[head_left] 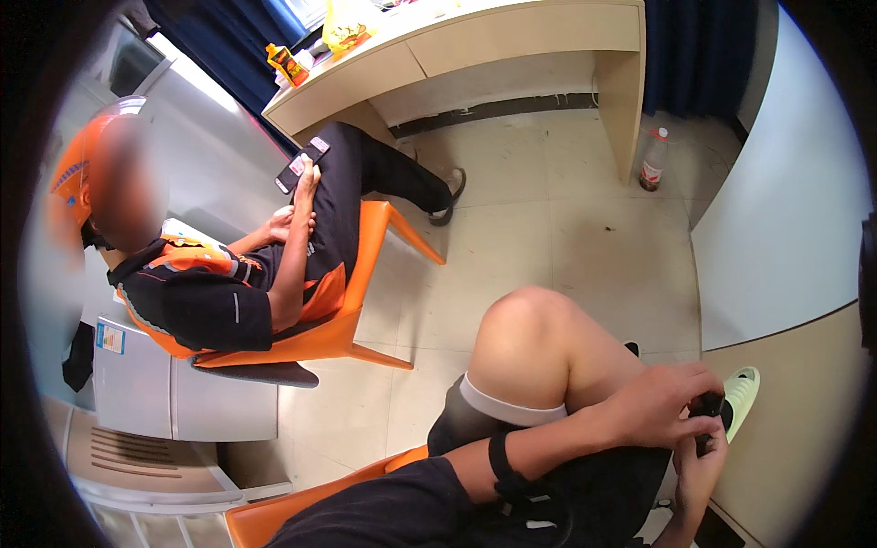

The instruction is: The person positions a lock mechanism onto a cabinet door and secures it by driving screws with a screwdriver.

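At the lower right, beside my crossed knee, my left hand (pixel 644 404) reaches in with its fingers bent round a small black object (pixel 706 405). My right hand (pixel 702 466) comes up from below and grips the same object, its thumb against it. The fingers cover most of that object, so its kind does not show. A black strap (pixel 500 457) circles my left forearm. Just beyond the hands is a pale green and white shoe (pixel 742 397).
Another person sits at left on an orange chair (pixel 370 265), holding a phone (pixel 301 166). A desk (pixel 521 35) with packages stands at the back, and a bottle (pixel 653 163) on the floor beside it. A white panel (pixel 786 210) rises at right, a small fridge (pixel 137 379) at left.
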`<state>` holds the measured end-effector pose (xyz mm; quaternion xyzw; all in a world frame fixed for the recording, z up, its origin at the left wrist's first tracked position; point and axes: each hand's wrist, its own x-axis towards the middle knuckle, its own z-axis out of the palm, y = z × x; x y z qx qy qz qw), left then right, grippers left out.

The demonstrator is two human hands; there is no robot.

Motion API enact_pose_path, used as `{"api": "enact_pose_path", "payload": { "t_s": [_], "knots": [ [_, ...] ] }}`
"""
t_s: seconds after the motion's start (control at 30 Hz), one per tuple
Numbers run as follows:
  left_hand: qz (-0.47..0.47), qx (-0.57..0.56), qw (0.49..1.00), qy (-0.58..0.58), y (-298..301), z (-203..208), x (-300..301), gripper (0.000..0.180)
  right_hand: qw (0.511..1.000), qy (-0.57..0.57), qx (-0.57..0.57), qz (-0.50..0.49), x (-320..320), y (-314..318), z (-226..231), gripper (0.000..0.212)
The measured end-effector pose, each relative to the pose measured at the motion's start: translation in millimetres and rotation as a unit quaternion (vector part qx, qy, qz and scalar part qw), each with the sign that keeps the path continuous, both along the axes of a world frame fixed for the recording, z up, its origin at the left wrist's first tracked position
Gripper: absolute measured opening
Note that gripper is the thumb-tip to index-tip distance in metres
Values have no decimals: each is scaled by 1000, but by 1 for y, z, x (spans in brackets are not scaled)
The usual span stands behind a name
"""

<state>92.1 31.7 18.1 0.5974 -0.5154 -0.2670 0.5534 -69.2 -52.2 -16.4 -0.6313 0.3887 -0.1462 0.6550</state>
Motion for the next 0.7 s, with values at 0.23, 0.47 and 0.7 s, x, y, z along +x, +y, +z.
{"api": "enact_pose_path", "payload": {
  "t_s": [0.23,0.47,0.7],
  "knots": [
    [9,-1,1000,-26,-5,-4,-6,35,996,-35,-80,-12,-12,-7,-32,50],
    [-1,-23,1000,15,-3,-4,-3,30,995,-75,-71,-14,-3,-11,-28,50],
    [-18,-11,999,46,-5,-5,-6,28,996,-58,-18,-70,-10,-8,-26,60]
  ]
}}
